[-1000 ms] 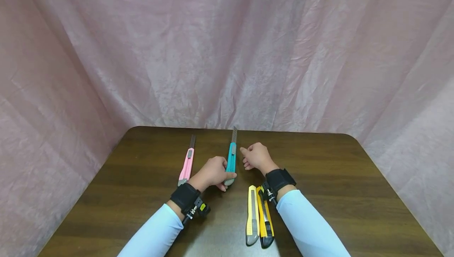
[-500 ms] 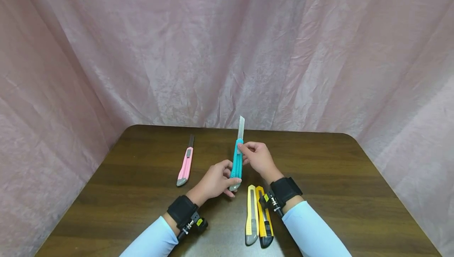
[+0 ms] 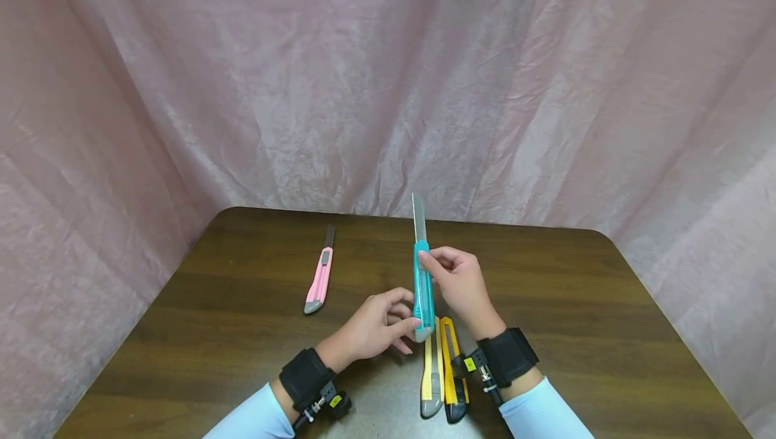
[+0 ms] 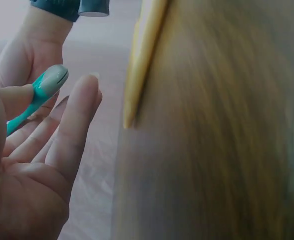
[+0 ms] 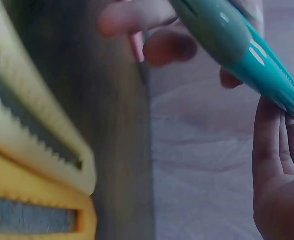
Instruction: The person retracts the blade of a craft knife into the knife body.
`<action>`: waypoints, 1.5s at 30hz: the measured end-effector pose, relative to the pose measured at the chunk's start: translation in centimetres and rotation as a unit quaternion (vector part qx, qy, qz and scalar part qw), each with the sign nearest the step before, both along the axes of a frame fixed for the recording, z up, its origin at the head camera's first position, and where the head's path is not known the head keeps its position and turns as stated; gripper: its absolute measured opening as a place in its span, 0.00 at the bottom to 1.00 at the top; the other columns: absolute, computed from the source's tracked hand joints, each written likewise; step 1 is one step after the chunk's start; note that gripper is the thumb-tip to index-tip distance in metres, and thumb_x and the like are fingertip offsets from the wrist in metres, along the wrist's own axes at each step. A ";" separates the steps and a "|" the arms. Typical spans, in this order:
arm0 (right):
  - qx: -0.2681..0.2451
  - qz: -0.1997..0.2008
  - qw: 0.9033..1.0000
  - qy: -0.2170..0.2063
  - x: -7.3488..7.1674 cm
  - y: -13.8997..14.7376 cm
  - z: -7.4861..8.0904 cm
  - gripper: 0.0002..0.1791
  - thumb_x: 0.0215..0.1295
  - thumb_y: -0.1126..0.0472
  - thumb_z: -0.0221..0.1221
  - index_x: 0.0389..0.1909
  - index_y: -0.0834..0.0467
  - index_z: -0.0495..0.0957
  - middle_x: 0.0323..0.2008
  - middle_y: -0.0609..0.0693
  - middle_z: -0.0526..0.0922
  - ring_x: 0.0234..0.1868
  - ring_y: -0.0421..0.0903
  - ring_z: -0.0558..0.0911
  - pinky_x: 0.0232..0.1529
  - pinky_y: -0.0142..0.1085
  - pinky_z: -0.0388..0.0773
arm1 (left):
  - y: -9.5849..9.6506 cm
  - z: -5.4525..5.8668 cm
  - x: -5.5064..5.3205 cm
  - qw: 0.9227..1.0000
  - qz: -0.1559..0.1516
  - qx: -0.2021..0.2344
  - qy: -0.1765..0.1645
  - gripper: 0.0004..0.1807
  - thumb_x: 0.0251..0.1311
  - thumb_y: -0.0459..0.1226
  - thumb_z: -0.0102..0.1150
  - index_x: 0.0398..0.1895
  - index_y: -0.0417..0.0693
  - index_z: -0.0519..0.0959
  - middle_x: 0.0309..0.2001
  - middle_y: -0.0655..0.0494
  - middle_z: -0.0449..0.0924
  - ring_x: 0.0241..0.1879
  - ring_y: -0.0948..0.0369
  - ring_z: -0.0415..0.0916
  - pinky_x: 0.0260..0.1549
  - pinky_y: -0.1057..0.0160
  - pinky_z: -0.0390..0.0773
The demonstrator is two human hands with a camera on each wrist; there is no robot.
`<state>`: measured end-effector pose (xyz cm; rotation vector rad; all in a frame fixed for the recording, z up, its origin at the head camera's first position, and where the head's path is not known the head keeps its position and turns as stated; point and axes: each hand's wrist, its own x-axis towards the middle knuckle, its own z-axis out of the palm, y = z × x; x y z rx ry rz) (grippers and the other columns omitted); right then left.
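Note:
My right hand (image 3: 467,284) pinches a teal utility knife (image 3: 423,284) near its slider, thumb on the front. The knife stands nearly upright above the table, with its blade (image 3: 419,217) extended upward and its grey end cap (image 5: 211,25) low. My left hand (image 3: 378,324) is beside the lower end, its thumb at the knife's edge. In the left wrist view the left fingers (image 4: 74,122) spread loosely, apart from the grey end; whether the thumb still touches is hard to tell.
A pink utility knife (image 3: 318,281) with its blade out lies at left on the wooden table (image 3: 545,291). Below the raised knife, a pale yellow utility knife (image 3: 432,378) and an orange-yellow one (image 3: 453,385) lie side by side. A pink curtain (image 3: 388,89) hangs behind.
The teal knife has been lifted off the table and moved right and toward me. My right hand has come to grip it by the slider, while the left hand's fingers have loosened at its lower end.

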<state>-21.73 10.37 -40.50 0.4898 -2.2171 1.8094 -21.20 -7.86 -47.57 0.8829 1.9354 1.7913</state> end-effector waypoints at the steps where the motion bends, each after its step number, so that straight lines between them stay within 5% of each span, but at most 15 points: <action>1: -0.002 -0.005 1.000 0.008 0.4 0.1 0.1 0.09 0.67 0.62 0.58 0.36 0.66 0.80 0.27 0.59 0.81 0.26 0.58 0.76 0.23 0.33 0.79 | 0.1 0.1 0.2 1.000 -0.009 0.013 -0.004 0.12 0.65 0.30 0.55 0.50 0.46 0.70 0.36 0.48 0.80 0.33 0.42 0.78 0.24 0.47 0.83; 7: -0.027 -0.017 0.998 0.055 1.9 0.2 0.6 0.08 0.66 0.63 0.59 0.36 0.65 0.81 0.27 0.55 0.82 0.24 0.54 0.76 0.22 0.36 0.78 | 0.2 1.1 1.2 0.998 -0.039 0.055 0.006 0.08 0.65 0.28 0.54 0.46 0.40 0.73 0.36 0.46 0.80 0.33 0.43 0.79 0.25 0.49 0.83; 21: -0.072 0.041 0.994 0.074 3.5 0.2 2.0 0.04 0.65 0.72 0.56 0.36 0.70 0.78 0.29 0.60 0.82 0.27 0.55 0.78 0.27 0.33 0.81 | -0.2 4.4 3.5 0.997 -0.029 0.065 0.010 0.06 0.63 0.23 0.53 0.42 0.33 0.72 0.35 0.40 0.79 0.34 0.35 0.76 0.26 0.45 0.82; 31: -0.080 0.057 0.993 0.071 3.2 0.2 1.8 0.04 0.65 0.72 0.56 0.36 0.69 0.78 0.30 0.60 0.82 0.28 0.56 0.80 0.27 0.37 0.82 | -0.1 2.5 2.5 0.997 -0.026 0.071 0.016 0.07 0.62 0.26 0.57 0.42 0.39 0.73 0.35 0.44 0.80 0.33 0.39 0.78 0.24 0.51 0.83; 45: -0.073 0.045 0.994 0.068 3.2 0.2 1.9 0.05 0.67 0.70 0.55 0.35 0.69 0.79 0.28 0.59 0.82 0.27 0.55 0.80 0.26 0.38 0.82 | -0.1 2.3 2.5 0.997 -0.024 0.070 0.025 0.07 0.61 0.26 0.57 0.41 0.39 0.73 0.34 0.45 0.79 0.32 0.40 0.78 0.23 0.51 0.83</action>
